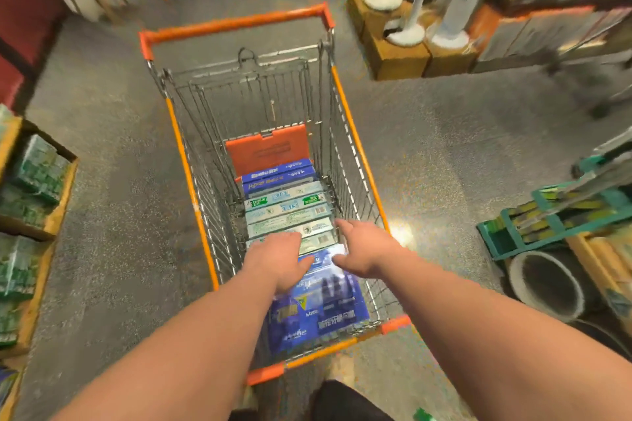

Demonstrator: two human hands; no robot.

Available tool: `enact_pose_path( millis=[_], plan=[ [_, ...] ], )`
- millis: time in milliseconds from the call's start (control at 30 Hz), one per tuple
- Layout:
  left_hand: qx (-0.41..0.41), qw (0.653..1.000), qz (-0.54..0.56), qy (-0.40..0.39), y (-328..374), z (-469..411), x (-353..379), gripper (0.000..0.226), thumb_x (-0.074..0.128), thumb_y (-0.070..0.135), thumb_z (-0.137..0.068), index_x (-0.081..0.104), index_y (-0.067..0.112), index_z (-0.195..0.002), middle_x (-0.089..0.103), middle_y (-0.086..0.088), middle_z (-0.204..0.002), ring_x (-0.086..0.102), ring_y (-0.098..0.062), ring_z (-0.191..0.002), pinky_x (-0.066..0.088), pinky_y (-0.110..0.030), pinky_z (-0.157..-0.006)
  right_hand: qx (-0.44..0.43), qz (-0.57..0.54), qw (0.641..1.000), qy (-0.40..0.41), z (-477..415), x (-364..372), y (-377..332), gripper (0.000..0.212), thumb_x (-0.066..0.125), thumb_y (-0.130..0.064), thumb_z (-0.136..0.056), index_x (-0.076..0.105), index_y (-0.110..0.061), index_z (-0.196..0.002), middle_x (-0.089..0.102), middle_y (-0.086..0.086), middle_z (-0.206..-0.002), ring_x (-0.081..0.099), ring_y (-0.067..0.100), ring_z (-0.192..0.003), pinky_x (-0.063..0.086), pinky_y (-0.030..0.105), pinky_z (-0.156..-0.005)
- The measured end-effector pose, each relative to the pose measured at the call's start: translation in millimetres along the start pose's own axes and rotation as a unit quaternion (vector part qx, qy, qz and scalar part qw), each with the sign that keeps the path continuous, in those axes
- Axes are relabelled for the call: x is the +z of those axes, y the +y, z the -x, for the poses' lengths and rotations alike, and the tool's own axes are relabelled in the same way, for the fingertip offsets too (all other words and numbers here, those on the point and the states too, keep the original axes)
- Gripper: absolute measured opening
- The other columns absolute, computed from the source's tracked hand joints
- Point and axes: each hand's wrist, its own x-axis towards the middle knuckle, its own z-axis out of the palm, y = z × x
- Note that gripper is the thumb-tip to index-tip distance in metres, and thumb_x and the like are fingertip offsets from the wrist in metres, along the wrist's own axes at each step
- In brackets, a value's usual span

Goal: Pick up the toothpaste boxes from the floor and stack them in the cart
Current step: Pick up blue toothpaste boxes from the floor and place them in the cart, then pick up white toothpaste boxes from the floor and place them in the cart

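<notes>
Head view. Cart point(355, 147): orange-trimmed wire basket holding a row of toothpaste boxes point(287, 205) along its bottom, blue pack point(318, 304) nearest. Left hand point(280, 258) and right hand point(362, 246): spread flat over the boxes, grasping nothing visible. Stacking appears well advanced; no loose floor boxes clearly visible.
</notes>
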Motion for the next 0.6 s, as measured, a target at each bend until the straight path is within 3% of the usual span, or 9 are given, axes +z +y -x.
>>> enact_pose_path(
  millis=[167, 333, 500, 600],
  plan=[
    [0.063, 0.996, -0.039, 0.039, 32, 40, -43, 0.061, 0.043, 0.066, -0.096, 0.048, 0.021, -0.137, 0.055, -0.005, -0.141, 0.053, -0.028, -0.129, 0.046, -0.045, -0.101, 0.046, -0.056, 0.996, 0.056, 86, -29, 6, 0.089, 0.062, -0.058, -0.089, 0.026, -0.017, -0.159, 0.040, 0.009, -0.158, 0.039, 0.030, -0.143, 0.039, 0.045, -0.113],
    [0.164, 0.982, -0.077, 0.046, 74, 82, -66, 0.074, 0.043, 0.071, -0.093, 0.043, 0.020, -0.146, 0.050, -0.005, -0.149, 0.048, -0.028, -0.136, 0.044, -0.048, -0.107, 0.126, -0.115, 0.981, 0.094, 197, -10, 9, 0.088, 0.063, -0.056, -0.090, 0.026, -0.017, -0.160, 0.037, 0.007, -0.162, 0.035, 0.026, -0.147, 0.032, 0.040, -0.119],
    [0.281, 0.951, -0.123, 0.032, 155, 123, -57, 0.082, 0.040, 0.077, -0.086, 0.044, 0.020, -0.145, 0.049, -0.005, -0.149, 0.047, -0.029, -0.136, 0.044, -0.047, -0.106, 0.218, -0.171, 0.952, 0.129, 308, 26, 24, 0.087, 0.065, -0.052, -0.092, 0.025, -0.019, -0.161, 0.036, 0.007, -0.163, 0.036, 0.025, -0.147, 0.031, 0.035, -0.118],
    [0.345, 0.927, -0.146, 0.021, 212, 151, -32, 0.078, 0.042, 0.074, -0.089, 0.042, 0.021, -0.147, 0.048, -0.004, -0.150, 0.047, -0.028, -0.136, 0.043, -0.049, -0.107, 0.285, -0.192, 0.929, 0.135, 370, 56, 46, 0.093, 0.062, -0.062, -0.088, 0.021, -0.022, -0.162, 0.032, 0.006, -0.164, 0.034, 0.024, -0.148, 0.032, 0.040, -0.119]
  ],
)
